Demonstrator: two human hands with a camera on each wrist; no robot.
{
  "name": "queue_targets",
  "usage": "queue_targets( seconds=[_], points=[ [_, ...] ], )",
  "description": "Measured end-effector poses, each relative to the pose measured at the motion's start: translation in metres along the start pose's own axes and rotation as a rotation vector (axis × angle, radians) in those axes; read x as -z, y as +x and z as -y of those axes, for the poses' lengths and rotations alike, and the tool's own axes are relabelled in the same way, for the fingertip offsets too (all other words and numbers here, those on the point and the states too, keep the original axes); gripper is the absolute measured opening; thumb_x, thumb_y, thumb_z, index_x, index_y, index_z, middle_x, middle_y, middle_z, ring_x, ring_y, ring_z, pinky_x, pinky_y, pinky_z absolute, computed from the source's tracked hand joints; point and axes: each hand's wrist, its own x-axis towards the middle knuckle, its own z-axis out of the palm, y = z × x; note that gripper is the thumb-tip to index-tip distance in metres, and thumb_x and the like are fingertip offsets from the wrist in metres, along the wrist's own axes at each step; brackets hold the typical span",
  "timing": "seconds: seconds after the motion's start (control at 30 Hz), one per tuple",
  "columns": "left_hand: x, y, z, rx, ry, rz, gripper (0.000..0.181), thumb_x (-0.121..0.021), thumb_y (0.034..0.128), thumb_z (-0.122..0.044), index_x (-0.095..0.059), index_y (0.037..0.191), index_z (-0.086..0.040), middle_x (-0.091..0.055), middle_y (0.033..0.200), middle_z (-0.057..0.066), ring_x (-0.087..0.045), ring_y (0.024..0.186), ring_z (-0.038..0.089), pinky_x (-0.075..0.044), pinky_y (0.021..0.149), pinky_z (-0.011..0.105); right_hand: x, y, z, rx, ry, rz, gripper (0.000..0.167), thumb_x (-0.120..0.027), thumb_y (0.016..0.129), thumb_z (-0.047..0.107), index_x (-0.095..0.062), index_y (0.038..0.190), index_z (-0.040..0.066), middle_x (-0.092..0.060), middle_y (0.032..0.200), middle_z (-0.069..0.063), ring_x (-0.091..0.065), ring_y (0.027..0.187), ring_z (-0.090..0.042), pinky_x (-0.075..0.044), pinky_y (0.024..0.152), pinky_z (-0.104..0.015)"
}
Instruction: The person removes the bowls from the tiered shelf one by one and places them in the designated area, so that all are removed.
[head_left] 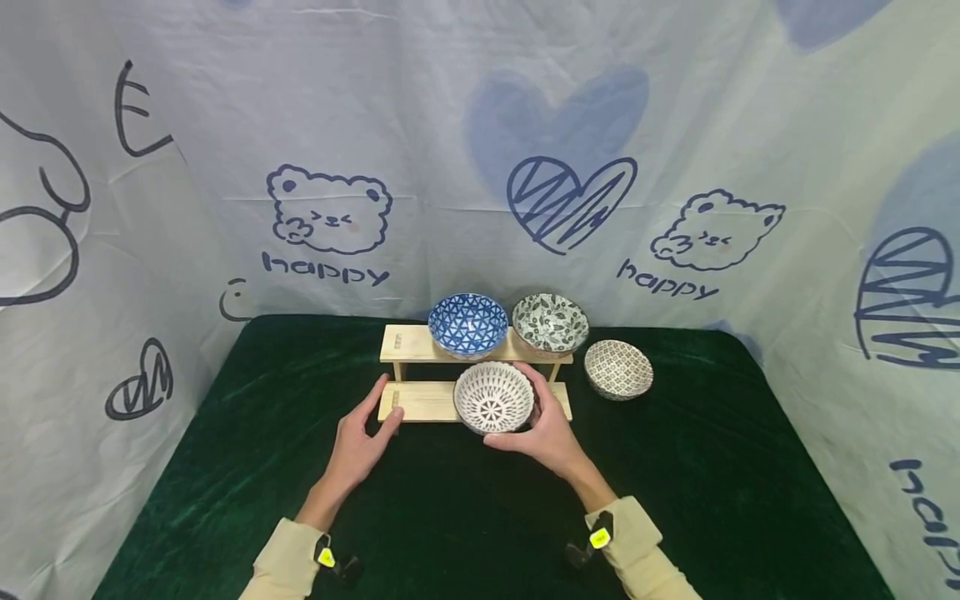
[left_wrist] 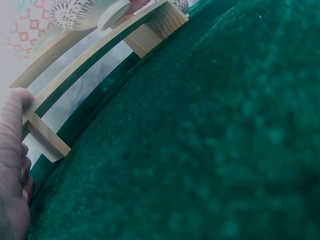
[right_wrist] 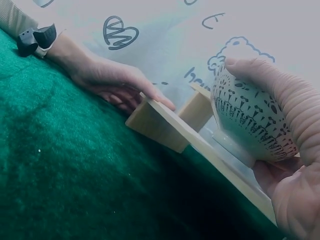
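Note:
My right hand [head_left: 551, 433] grips a white bowl with a dark dashed pattern [head_left: 493, 398], thumb at the near rim and fingers round its right side. The bowl is over the lower board of a two-tier wooden rack [head_left: 423, 402]; the right wrist view shows its foot [right_wrist: 232, 148] tilted and close to the board. My left hand [head_left: 358, 446] holds the rack's left end, its thumb on the lower board and the other fingers beside the leg [left_wrist: 49, 137]. On the upper board stand a blue triangle-patterned bowl [head_left: 468, 323] and a dark leaf-patterned bowl [head_left: 551, 322].
A brown-patterned bowl [head_left: 618, 369] stands on the dark green cloth [head_left: 480, 517] just right of the rack. Behind and at both sides hangs a pale curtain [head_left: 450, 167] with blue hearts and bear drawings.

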Motion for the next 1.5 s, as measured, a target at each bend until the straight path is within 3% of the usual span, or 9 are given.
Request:
queue_targets(
  seconds=[0.63,0.97,1.5],
  points=[
    [0.0,0.001,0.001,-0.004,0.0,0.003,0.069,-0.064,0.1056,-0.037,-0.037,0.163,-0.01,-0.04,0.165,0.009,-0.041,0.15,0.034,-0.032,0.121,0.06,0.021,-0.014,0.002,-0.016,-0.035,-0.068,0.11,-0.097,0.069,0.002,-0.034,0.158,0.01,-0.044,0.155,-0.013,-0.048,0.138,-0.033,-0.041,0.112,-0.018],
    [0.0,0.0,0.002,0.0,-0.006,0.004,0.068,-0.063,0.1058,-0.038,-0.037,0.163,-0.011,-0.041,0.165,0.007,-0.041,0.151,0.032,-0.032,0.122,0.059,0.034,-0.023,0.003,-0.038,-0.102,-0.12,0.107,-0.096,0.071,0.006,-0.034,0.158,0.013,-0.042,0.156,-0.012,-0.046,0.139,-0.031,-0.039,0.111,-0.014],
    [-0.001,0.001,0.003,-0.001,-0.001,0.004,0.069,-0.064,0.1053,-0.038,-0.037,0.163,-0.011,-0.04,0.166,0.007,-0.041,0.151,0.032,-0.032,0.121,0.06,0.056,-0.035,0.006,-0.064,-0.108,-0.183,0.112,-0.095,0.07,-0.001,-0.03,0.161,0.01,-0.037,0.161,-0.014,-0.042,0.145,-0.032,-0.04,0.109,-0.012]
  ],
)
